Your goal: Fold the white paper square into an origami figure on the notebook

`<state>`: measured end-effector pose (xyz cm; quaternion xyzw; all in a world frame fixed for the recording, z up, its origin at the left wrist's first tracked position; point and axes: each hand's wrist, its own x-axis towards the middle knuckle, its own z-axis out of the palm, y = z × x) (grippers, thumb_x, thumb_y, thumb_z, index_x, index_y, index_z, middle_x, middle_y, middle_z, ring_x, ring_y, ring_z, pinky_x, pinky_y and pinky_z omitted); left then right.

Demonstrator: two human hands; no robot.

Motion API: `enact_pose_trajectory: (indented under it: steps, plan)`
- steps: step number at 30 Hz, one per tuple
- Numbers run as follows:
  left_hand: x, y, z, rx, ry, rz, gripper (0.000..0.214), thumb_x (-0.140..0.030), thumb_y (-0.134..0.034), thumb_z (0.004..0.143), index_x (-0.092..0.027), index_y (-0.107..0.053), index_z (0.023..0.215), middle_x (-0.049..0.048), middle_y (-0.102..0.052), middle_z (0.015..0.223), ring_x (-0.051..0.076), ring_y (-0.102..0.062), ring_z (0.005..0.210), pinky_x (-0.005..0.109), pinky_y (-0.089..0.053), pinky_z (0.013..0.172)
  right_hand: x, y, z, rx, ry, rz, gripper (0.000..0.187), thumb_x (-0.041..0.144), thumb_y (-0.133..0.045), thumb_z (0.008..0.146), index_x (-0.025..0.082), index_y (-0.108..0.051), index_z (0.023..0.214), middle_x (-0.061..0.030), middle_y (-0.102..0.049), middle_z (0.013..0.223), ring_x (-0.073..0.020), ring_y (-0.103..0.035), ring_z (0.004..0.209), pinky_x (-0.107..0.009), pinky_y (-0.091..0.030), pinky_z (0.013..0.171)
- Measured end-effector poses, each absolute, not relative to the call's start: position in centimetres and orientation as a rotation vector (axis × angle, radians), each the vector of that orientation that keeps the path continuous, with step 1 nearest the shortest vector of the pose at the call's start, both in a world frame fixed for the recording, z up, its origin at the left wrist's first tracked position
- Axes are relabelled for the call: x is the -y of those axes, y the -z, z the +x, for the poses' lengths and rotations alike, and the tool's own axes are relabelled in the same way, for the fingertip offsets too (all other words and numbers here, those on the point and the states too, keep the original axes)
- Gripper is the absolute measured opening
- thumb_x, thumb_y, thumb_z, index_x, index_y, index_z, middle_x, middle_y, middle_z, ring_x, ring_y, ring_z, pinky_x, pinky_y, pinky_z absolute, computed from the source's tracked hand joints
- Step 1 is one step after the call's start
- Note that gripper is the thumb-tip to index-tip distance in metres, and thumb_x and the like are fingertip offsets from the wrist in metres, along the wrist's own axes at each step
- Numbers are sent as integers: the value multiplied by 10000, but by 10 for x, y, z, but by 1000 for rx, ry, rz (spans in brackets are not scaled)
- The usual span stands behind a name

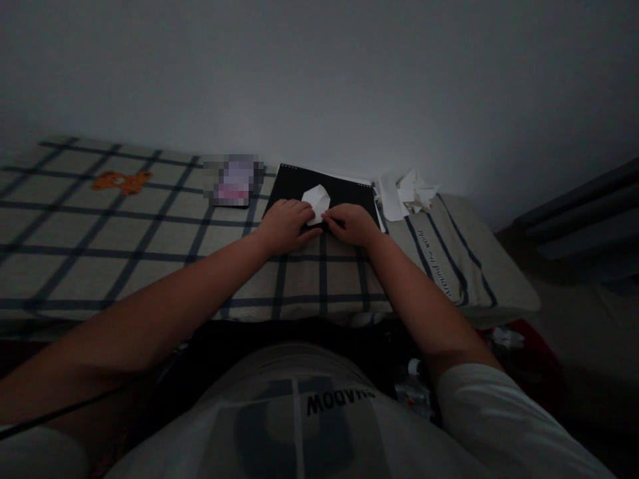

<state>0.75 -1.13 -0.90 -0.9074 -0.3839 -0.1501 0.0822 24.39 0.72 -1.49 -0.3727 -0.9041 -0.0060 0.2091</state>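
A small white piece of folded paper (316,198) lies over the black cover of a spiral-bound pad (289,183). From the left, my left hand (287,225) holds the paper's lower left side, fingers on top and thumb stretched along the near edge. My right hand (353,225) pinches the lower right corner between thumb and index finger. Both hands rest at the near side of the pad, close together. Dim light hides the finer folds, and my fingers cover the lower part of the paper.
A checked cloth covers the table (150,253) against a wall. Left of the pad are a blurred phone-like object (237,181) and an orange figure (121,181). Crumpled white paper (414,193) sits to the right. Below the table edge is a clear bottle (413,389) and a red container (536,359).
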Motion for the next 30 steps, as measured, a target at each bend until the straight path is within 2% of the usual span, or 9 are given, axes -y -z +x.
enact_pose_trajectory:
  steps: [4, 7, 12, 16, 20, 30]
  plan:
    - [11, 11, 8, 1190, 450, -2707, 522, -536, -423, 1065, -166, -687, 1321, 146, -669, 1426, 332, -613, 1321, 469, -467, 1054, -7, 14, 244, 2526, -17, -982, 338, 315, -497, 1006, 170, -802, 1009, -132, -806, 1013, -270, -723, 967, -394, -535, 890]
    - [10, 12, 8, 1209, 407, -2722, 531, -526, -410, 1075, -165, -699, 1336, 147, -623, 1507, 333, -592, 1372, 478, -458, 1105, -10, 14, 249, 2445, -22, -991, 336, 305, -487, 1013, 177, -797, 1033, -130, -803, 1025, -273, -720, 996, -419, -547, 923]
    - [8, 13, 7, 1208, 453, -2767, 519, -509, -440, 1066, -164, -717, 1338, 156, -632, 1501, 333, -604, 1367, 493, -469, 1116, -18, 16, 256, 2339, -8, -1009, 371, 290, -465, 1035, 176, -778, 1198, -143, -736, 1367, -277, -651, 1314, -496, -481, 1171]
    - [7, 14, 6, 1198, 490, -2774, 488, -495, -470, 1052, -182, -740, 1310, 152, -671, 1443, 339, -626, 1323, 510, -487, 1077, -21, 17, 254, 2483, 7, -1091, 403, 260, -476, 1029, 151, -744, 1308, -128, -635, 1520, -264, -542, 1473, -493, -431, 1253]
    - [8, 12, 7, 1202, 463, -2762, 502, -509, -450, 1059, -182, -730, 1318, 139, -694, 1400, 338, -629, 1289, 506, -482, 1057, -19, 16, 250, 2568, 31, -1150, 441, 246, -449, 1047, 119, -692, 1393, -136, -620, 1530, -258, -529, 1487, -486, -432, 1256]
    - [9, 11, 9, 1205, 354, -2713, 553, -532, -407, 1072, -164, -667, 1394, 133, -666, 1437, 331, -616, 1274, 469, -462, 1041, -24, 23, 245, 2579, -5, -1236, 449, 225, -444, 1045, 149, -666, 1428, -116, -604, 1545, -255, -540, 1477, -484, -426, 1256]
